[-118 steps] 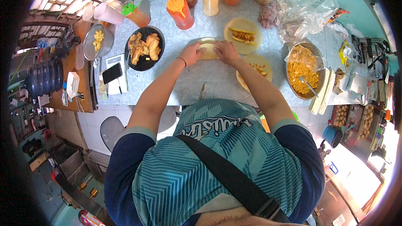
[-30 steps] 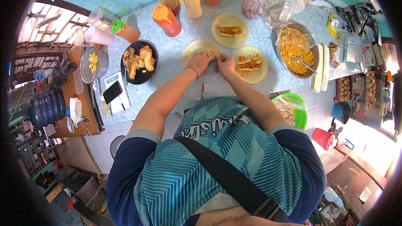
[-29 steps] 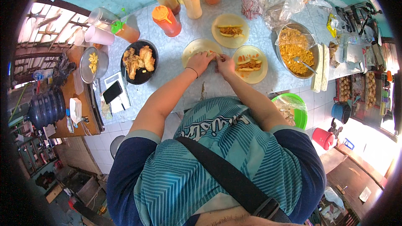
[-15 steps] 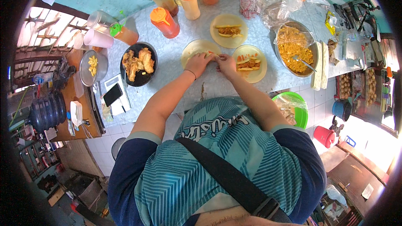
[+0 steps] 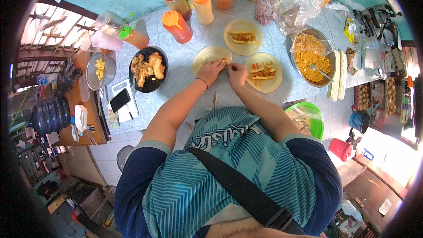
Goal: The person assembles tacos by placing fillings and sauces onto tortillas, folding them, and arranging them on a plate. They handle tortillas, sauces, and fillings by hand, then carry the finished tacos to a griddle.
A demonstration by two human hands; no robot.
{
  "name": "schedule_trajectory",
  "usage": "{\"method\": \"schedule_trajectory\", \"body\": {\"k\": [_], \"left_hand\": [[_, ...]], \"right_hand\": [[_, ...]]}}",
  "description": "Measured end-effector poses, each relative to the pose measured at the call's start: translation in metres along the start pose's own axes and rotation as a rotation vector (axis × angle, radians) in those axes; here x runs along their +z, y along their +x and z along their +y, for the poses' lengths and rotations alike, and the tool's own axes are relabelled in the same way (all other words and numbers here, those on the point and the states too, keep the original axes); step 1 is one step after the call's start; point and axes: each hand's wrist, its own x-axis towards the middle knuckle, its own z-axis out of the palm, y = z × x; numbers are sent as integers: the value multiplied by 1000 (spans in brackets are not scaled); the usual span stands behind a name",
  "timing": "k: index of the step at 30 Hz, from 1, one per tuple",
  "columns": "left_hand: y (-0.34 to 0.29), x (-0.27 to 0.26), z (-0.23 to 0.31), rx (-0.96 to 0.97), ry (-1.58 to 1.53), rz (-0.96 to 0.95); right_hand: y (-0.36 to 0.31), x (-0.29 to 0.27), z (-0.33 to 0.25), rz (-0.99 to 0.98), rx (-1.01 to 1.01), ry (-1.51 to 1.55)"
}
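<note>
My left hand (image 5: 210, 71) rests over the near edge of a cream plate (image 5: 203, 56), its fingers closed round a small filled bread (image 5: 225, 60) that they mostly cover. Close against it, at the plate's right edge, my right hand (image 5: 237, 74) has its fingertips pinched together; what lies between them is too small to tell. A second cream plate (image 5: 274, 83) to the right carries a split bread roll (image 5: 263, 70) with shredded filling and red sauce. Behind these, another plate (image 5: 243, 52) bears a similar filled roll (image 5: 243, 37).
Left stands a black pan of fried chicken (image 5: 155, 65), with a phone (image 5: 120, 100) and a metal bowl (image 5: 90, 83) beyond. Sauce bottles (image 5: 177, 27) line the back. On the right sit a large bowl of orange-yellow filling (image 5: 310, 53), a spoon (image 5: 322, 73) in it, and plastic bags (image 5: 304, 4).
The whole view has shifted slightly, so the table appears a little lower. Both hands stay at the same plate; my right fingertips have drawn slightly away from the left hand.
</note>
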Motion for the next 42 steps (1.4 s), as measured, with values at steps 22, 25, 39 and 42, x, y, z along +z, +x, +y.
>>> {"method": "schedule_trajectory", "body": {"k": [22,25,39,42], "left_hand": [[2,-7,6,-212,-244,31],[7,-9,3,-279,-289,-52],[-30,-12,5,-308,29,55],[-25,-15,1,-268,62,29]], "right_hand": [[11,-25,4,-188,-955,-363],[12,-19,3,-236,-1019,-470],[45,-8,-7,-508,-1124,-706],[43,-9,-9,-462,-1167,-722]]}}
